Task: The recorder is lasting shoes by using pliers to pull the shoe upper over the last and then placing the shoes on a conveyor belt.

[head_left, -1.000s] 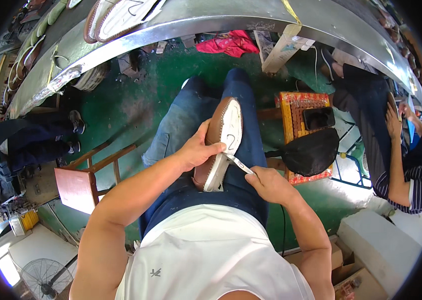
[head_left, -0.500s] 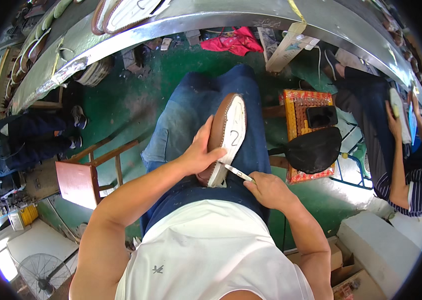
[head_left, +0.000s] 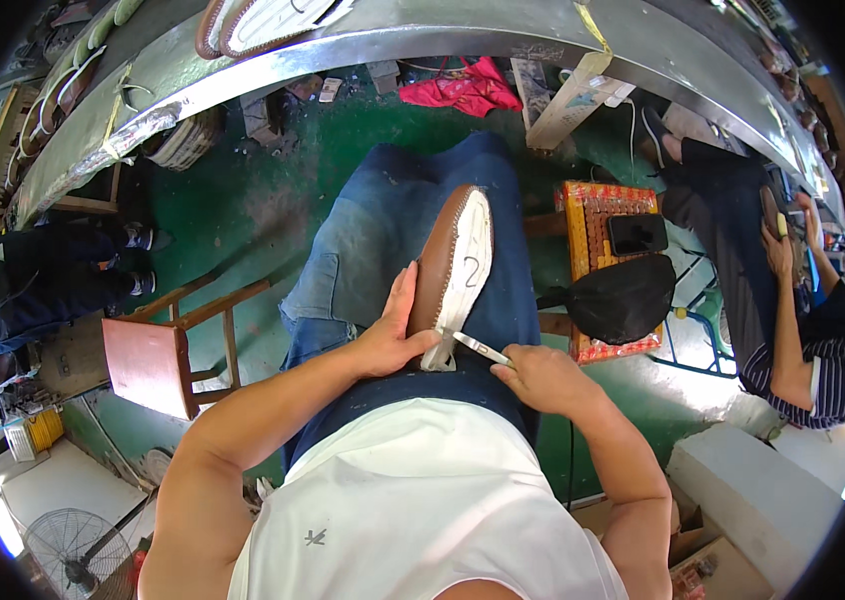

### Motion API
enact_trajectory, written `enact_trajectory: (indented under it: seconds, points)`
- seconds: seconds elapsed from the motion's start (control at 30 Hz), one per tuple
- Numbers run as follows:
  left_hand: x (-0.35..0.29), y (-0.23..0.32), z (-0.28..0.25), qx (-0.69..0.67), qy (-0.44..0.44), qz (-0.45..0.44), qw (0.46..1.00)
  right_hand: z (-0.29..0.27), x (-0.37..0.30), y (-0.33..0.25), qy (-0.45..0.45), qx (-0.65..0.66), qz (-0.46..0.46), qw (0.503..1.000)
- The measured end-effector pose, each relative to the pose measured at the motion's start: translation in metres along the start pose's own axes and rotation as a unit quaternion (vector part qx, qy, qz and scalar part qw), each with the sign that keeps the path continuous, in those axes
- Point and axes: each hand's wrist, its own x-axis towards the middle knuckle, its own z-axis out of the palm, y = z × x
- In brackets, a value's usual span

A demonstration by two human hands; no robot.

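Observation:
A brown shoe upper (head_left: 430, 277) with a stitched edge lies sole-up across my lap, toe pointing away from me. Its white underside (head_left: 469, 268) carries a dark handwritten mark. My left hand (head_left: 398, 330) grips the shoe near the heel, fingers along the brown side and thumb on the white edge. In my right hand (head_left: 546, 378) is a slim, pale, knife-like tool (head_left: 484, 348). The tool's tip is at the heel end of the white underside, close to my left thumb. A loose whitish flap (head_left: 439, 360) shows at the heel; whether the tip touches it I cannot tell.
Ahead runs a metal-edged workbench (head_left: 393, 48) with more shoes (head_left: 263, 25) on it. A wooden stool (head_left: 150, 366) stands left. On the right, a beaded seat (head_left: 591, 215) bears a phone (head_left: 638, 234) and a black bag (head_left: 625, 300). A co-worker (head_left: 793, 345) sits beyond it; another person stands far left.
My left hand has slid slightly down toward the heel, its fingers more stretched along the side. The tool's tip has shifted a little along the heel. The co-worker's hands now hold a brown shoe.

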Motion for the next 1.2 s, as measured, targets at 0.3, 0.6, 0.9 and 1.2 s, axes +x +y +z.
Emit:
enact_trajectory:
  seconds: [0.3,0.6,0.9,1.2]
  points:
    - [0.000,-0.004,0.005,0.080,0.000,0.002,0.997,0.004,0.018,-0.026,0.087,0.043,0.008,0.995]
    - [0.095,0.017,-0.023,-0.162,0.031,-0.130,0.978,0.031,-0.004,0.018,0.099,0.410,0.083,0.903]
    - [0.075,0.095,-0.069,-0.650,-0.103,-0.094,0.747,0.004,0.006,0.032,0.167,0.270,0.117,0.941]
    - [0.077,0.046,-0.019,-0.570,-0.007,-0.191,0.799,-0.022,-0.016,0.020,0.150,0.236,0.092,0.956]
